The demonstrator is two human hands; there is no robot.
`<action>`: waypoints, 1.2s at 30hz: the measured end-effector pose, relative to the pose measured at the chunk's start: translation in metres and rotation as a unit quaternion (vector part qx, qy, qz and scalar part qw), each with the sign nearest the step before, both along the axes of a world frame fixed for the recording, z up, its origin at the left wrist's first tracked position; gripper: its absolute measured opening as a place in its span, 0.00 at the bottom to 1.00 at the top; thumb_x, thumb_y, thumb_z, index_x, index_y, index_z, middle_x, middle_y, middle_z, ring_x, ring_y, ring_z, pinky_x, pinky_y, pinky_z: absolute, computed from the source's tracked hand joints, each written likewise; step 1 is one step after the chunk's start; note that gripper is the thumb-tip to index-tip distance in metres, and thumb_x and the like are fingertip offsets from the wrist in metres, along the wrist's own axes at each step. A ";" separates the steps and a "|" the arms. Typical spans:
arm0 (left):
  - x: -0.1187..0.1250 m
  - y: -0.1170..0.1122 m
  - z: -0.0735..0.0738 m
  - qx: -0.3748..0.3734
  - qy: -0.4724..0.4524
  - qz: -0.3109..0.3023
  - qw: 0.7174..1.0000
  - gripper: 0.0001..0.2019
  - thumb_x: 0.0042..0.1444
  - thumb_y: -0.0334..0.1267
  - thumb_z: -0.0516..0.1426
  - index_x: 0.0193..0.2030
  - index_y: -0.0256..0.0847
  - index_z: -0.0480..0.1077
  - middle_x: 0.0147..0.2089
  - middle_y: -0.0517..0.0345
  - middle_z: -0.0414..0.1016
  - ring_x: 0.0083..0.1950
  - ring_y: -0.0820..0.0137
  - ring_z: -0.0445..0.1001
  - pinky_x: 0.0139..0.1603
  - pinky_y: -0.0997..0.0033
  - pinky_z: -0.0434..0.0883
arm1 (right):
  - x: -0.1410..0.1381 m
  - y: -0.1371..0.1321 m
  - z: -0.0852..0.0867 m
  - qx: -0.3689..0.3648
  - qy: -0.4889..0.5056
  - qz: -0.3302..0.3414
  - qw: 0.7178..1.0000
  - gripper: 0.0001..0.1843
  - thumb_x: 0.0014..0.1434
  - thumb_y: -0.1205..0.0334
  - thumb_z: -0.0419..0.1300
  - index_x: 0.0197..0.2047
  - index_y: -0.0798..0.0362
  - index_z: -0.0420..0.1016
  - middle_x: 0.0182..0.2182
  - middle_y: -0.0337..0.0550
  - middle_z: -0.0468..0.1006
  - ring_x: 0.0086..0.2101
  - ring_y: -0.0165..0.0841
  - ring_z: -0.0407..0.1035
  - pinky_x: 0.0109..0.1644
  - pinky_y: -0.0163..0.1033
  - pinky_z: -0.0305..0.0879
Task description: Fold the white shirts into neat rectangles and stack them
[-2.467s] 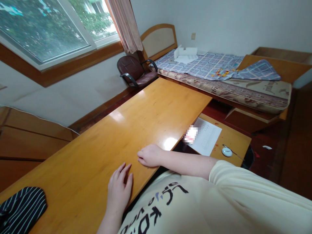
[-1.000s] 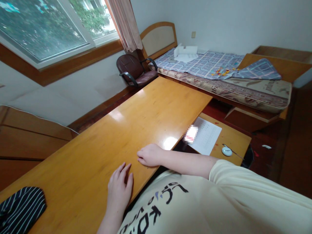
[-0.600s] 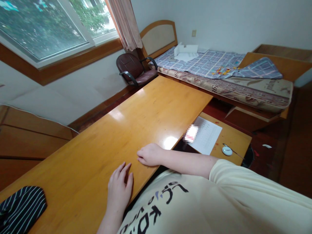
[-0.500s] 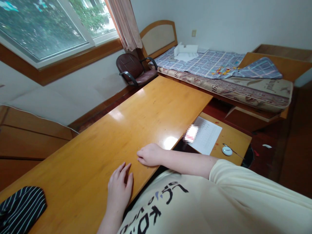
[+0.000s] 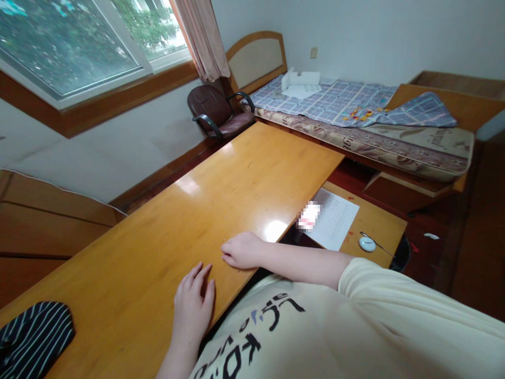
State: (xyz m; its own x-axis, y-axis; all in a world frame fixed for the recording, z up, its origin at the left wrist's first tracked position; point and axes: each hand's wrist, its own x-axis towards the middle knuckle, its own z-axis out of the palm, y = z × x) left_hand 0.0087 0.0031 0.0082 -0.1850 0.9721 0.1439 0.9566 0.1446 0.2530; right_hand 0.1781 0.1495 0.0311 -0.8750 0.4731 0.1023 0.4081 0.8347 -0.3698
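My left hand (image 5: 194, 303) lies flat and open on the long wooden table (image 5: 205, 210), fingers stretched forward near the front edge. My right hand (image 5: 242, 250) rests on the same edge a little further right, its fingers curled under loosely with nothing visible in them. Neither hand touches any object besides the tabletop.
A dark striped cloth (image 5: 33, 337) lies at the table's near left corner. A lower side table (image 5: 374, 226) to the right carries a white sheet of paper (image 5: 335, 218) and a small round white object (image 5: 367, 243). Beyond stand a brown armchair (image 5: 219, 113) and a bed (image 5: 355, 121).
Both hands stay where they were. Only the view has shifted very slightly.
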 end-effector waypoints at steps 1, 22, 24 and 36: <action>0.000 0.000 0.000 0.000 0.000 0.000 1.000 0.19 0.60 0.45 0.47 0.53 0.42 0.69 0.57 0.48 0.68 0.58 0.58 0.65 0.59 0.53 0.62 | 0.000 0.000 0.000 0.002 0.000 0.000 1.000 0.17 0.64 0.55 0.48 0.39 0.53 0.75 0.35 0.46 0.80 0.35 0.36 0.73 0.32 0.37 0.60; -0.003 -0.001 -0.002 0.003 0.001 -0.007 1.000 0.20 0.60 0.46 0.47 0.54 0.41 0.69 0.57 0.47 0.69 0.58 0.58 0.66 0.59 0.53 0.62 | -0.002 0.001 -0.002 0.005 -0.002 0.002 1.000 0.16 0.63 0.55 0.48 0.37 0.52 0.74 0.35 0.45 0.80 0.34 0.35 0.73 0.31 0.37 0.60; -0.003 -0.001 -0.002 0.004 -0.001 -0.008 1.000 0.20 0.60 0.46 0.48 0.54 0.42 0.69 0.57 0.48 0.68 0.58 0.58 0.66 0.59 0.53 0.62 | -0.002 0.001 -0.002 0.005 0.000 0.002 1.000 0.16 0.63 0.55 0.48 0.37 0.52 0.74 0.35 0.45 0.80 0.34 0.36 0.74 0.31 0.37 0.60; -0.003 -0.001 -0.004 0.008 0.000 -0.010 1.000 0.19 0.60 0.45 0.48 0.54 0.42 0.68 0.57 0.49 0.68 0.58 0.58 0.65 0.59 0.53 0.62 | -0.001 0.000 -0.003 0.000 0.002 0.003 1.000 0.16 0.64 0.55 0.48 0.38 0.53 0.74 0.35 0.45 0.80 0.34 0.35 0.73 0.32 0.37 0.60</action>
State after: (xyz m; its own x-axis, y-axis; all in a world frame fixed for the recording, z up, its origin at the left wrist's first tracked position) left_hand 0.0060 0.0024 0.0042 -0.1653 0.9733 0.1594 0.9595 0.1212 0.2544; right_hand 0.1767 0.1499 0.0285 -0.8772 0.4683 0.1062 0.4016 0.8367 -0.3725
